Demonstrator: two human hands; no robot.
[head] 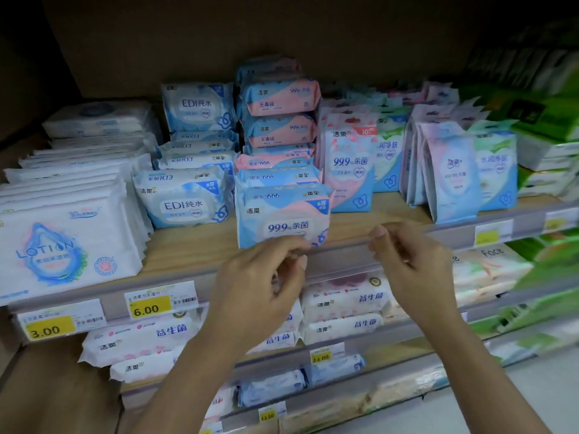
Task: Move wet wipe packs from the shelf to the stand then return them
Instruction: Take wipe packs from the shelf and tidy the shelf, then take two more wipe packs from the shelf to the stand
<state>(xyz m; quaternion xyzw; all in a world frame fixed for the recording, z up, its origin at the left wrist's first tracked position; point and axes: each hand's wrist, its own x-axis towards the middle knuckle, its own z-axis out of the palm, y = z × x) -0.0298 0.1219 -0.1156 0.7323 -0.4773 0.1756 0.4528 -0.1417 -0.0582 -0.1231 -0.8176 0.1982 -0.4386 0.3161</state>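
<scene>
The pink-and-blue wet wipe pack (282, 214) stands upright at the front edge of the shelf (188, 242). The left hand (260, 283) hovers just below the pack's lower edge, fingers loosely curled and empty. The right hand (413, 264) is just right of the pack, fingers lightly bent, gripping nothing.

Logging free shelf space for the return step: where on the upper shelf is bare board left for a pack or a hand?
Bare wood lies in front of the EDI packs, between the LOTION packs and the front 99.9% pack. A second strip runs right of that pack, before the upright packs. Behind, the rows are packed tight.
</scene>
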